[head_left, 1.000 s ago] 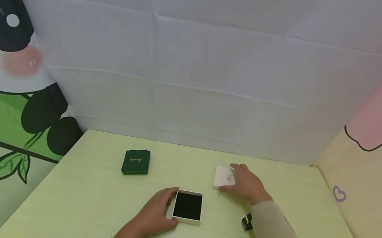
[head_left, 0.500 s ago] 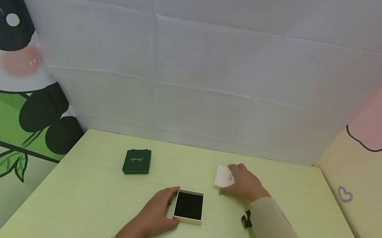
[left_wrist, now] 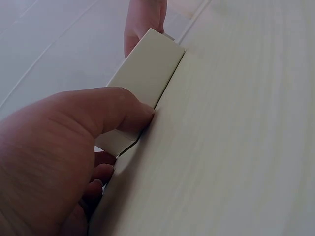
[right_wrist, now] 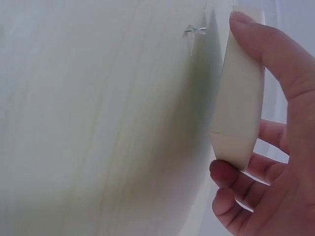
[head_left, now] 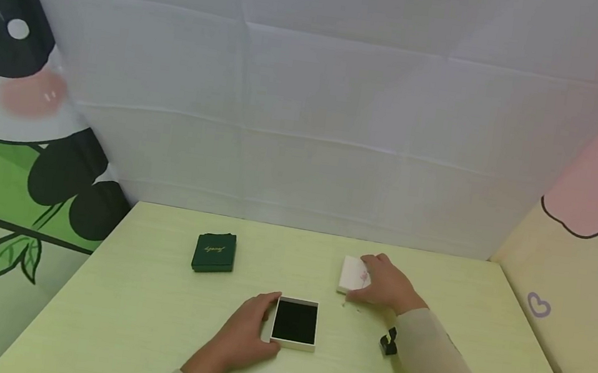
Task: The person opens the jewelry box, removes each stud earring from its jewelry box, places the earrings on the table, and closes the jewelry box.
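Note:
My left hand [head_left: 242, 336] grips the left side of a shallow white box base [head_left: 292, 345] with a black lining, which sits on the table. In the left wrist view the thumb presses the near wall of that base [left_wrist: 147, 69]. My right hand [head_left: 390, 287] holds a white box lid [head_left: 351, 275] with a pink flower print, fingers at the far edge and thumb at the near one. The right wrist view shows the lid [right_wrist: 238, 98] on its side wall, a shadow beneath it. Beside it on the table lies a tiny shiny piece [right_wrist: 195, 30], its kind unclear.
A dark green box [head_left: 214, 253] with gold lettering stands at the back left of the pale table [head_left: 117, 314]. Next to my right sleeve [head_left: 440, 362] lies a small black object [head_left: 388, 342] with a yellowish mark. A white cloth wall [head_left: 319, 120] closes off the back.
My right hand and the white lid have shifted slightly away from me, and tiny pieces now show more clearly on the table in front of the lid. The left hand and the base have stayed put.

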Motion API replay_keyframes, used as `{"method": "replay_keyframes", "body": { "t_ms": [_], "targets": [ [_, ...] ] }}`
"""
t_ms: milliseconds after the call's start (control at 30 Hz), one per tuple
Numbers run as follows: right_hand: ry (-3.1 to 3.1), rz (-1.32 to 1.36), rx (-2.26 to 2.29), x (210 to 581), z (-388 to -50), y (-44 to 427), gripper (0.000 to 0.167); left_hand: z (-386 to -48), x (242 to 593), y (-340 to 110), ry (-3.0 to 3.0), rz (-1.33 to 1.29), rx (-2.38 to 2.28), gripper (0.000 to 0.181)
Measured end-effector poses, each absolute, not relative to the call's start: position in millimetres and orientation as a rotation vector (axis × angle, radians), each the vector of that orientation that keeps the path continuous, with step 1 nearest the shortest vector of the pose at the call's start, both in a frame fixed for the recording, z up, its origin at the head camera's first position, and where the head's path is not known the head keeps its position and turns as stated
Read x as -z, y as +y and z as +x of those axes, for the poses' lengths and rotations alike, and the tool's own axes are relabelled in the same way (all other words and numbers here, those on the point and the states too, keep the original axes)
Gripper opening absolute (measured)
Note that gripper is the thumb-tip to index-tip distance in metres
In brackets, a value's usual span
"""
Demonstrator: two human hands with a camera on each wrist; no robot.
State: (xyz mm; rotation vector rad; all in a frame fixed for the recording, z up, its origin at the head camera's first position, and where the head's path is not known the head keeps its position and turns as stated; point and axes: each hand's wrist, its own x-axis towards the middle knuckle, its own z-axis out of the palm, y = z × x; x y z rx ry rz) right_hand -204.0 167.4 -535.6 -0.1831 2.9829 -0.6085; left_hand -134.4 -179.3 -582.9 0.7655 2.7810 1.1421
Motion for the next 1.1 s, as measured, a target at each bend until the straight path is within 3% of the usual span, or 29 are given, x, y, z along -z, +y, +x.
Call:
{"method": "replay_keyframes", "body": {
  "t_ms": [1100],
  "targets": [
    [3.017, -0.2, 0.929, 530.9, -159.4, 133.3, 0.105, -132.2, 580.5, -177.8, 2.78, 0.756, -1.132, 0.089]
  ]
}}
